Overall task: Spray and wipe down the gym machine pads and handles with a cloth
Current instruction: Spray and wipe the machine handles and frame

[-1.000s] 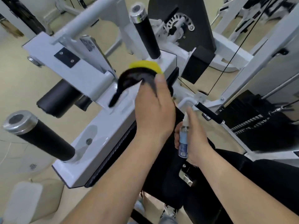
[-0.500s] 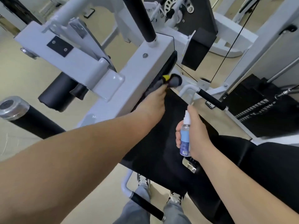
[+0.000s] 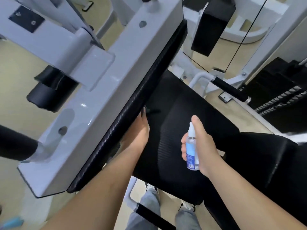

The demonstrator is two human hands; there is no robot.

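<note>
The black pad (image 3: 132, 103) is running as a long strip from seven to one o'clock. The left hand (image 3: 137, 135), the nearer one, is lying along it from the five o'clock side. What seems a dark cloth (image 3: 150, 111) is showing at its fingertips, and I cannot tell how they curl. At three o'clock the right hand (image 3: 202, 146) is gripping a spray bottle (image 3: 191, 146) upright, and its blue label is too small to read.

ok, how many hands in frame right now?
2. Left hand lies against the black pad edge, fingertips hidden; right hand grips the spray bottle over the seat.
</note>
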